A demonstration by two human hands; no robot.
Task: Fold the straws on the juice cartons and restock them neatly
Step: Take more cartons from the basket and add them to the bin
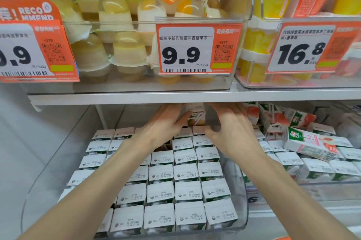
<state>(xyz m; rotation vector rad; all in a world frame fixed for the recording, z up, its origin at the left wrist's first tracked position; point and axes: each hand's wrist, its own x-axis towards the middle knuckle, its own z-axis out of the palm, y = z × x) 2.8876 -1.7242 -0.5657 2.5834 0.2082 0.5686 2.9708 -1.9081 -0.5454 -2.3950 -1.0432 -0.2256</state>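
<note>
Juice carton [196, 115], one unit, upright at the back of the clear bin [242, 200], just under the shelf edge [136, 99]. We hold this juice carton between both hands.
- Its straw [199, 118]: white, lying slantwise on the near face.
- Our left hand [166, 122]: thumb pressed to the near left edge, remaining fingers [172, 109] running behind. We cannot tell how their tips lie, as the shelf edge hides them.
- Our right hand [228, 124]: fingers close together and curled round the right side.
- Stocked cartons [187, 191]: white tops up, touching, in tidy rows from the bin's front toward its back.
- Loose cartons [312, 142]: right of the bin, some standing and one flat on top.
- Jelly cups [127, 52] and a 9.9 price tag [197, 48]: above the bin.
</note>
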